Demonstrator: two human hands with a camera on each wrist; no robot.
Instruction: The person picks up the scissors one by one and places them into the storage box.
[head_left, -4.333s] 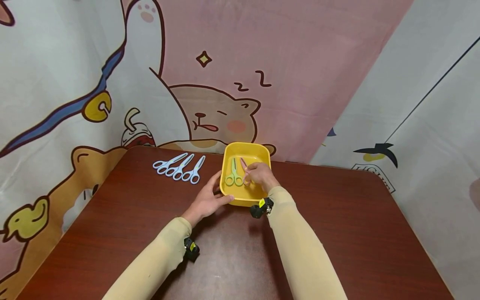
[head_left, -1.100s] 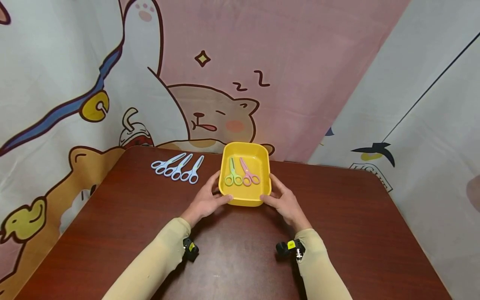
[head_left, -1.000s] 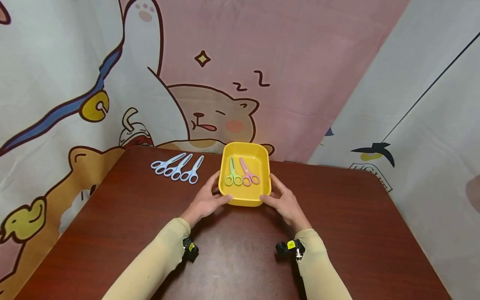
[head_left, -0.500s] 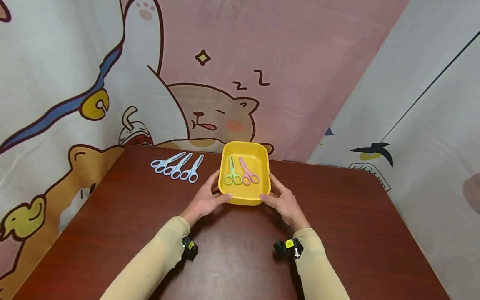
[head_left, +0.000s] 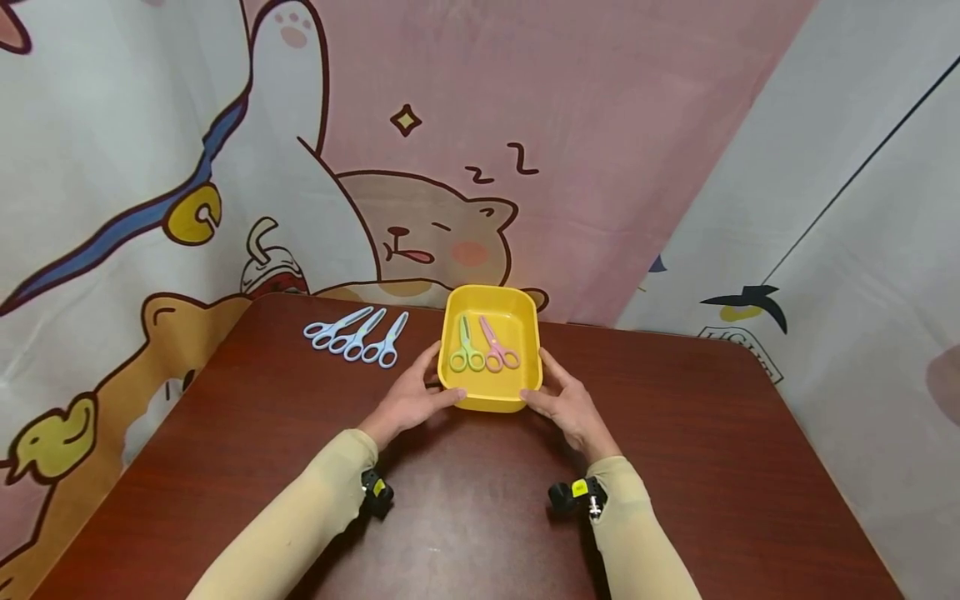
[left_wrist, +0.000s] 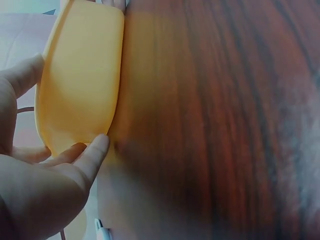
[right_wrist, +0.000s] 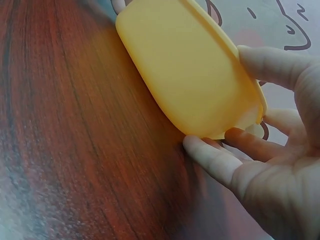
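Observation:
A yellow plastic tray (head_left: 491,387) sits at the back middle of the table, with green scissors (head_left: 466,346) and pink scissors (head_left: 496,346) side by side in it. My left hand (head_left: 408,400) grips its near left corner, thumb on the rim and fingers along the side. Mirroring that, my right hand (head_left: 572,408) holds the near right corner. Both wrist views show the tray's yellow side wall (left_wrist: 85,70) between thumb and fingers, the fingertips low near the tabletop. Three pairs of light blue scissors (head_left: 388,339) lie fanned out to the left of the tray.
The dark red-brown wooden table (head_left: 675,433) ends just behind the tray, where a cartoon-printed cloth (head_left: 600,167) hangs. Black wrist cameras sit on both sleeves.
My right hand has let go of the pink scissors inside the tray and moved out to its right corner. Over the last second, hands, tray and scissors look still.

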